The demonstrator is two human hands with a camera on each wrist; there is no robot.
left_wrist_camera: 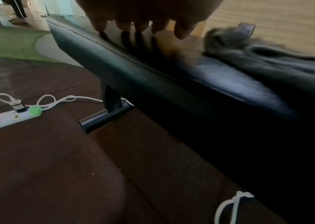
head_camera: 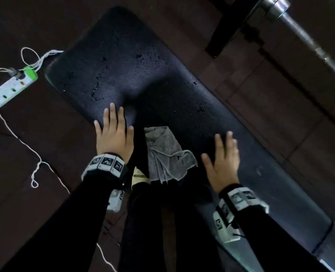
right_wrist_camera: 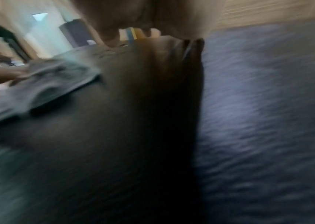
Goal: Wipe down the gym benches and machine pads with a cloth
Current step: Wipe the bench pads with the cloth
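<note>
A dark brown floor [head_camera: 45, 144] is seen in dim light, crossed by a white cord [head_camera: 25, 144]; a power strip [head_camera: 13, 87] is laid there, and green turf [left_wrist_camera: 8, 44] beyond.

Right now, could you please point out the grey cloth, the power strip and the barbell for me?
grey cloth [head_camera: 165, 152]: head view, middle of its crumpled folds on the bench.
power strip [head_camera: 12, 86]: head view, white body on the floor.
barbell [head_camera: 308, 41]: head view, its steel shaft.

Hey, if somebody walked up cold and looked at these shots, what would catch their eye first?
Probably the grey cloth lying crumpled on the near edge of the black bench pad, between the open left hand and right hand, neither holding it. Next, water droplets scattered on the pad beyond the left hand, and a white power strip on the floor to the left.
</note>
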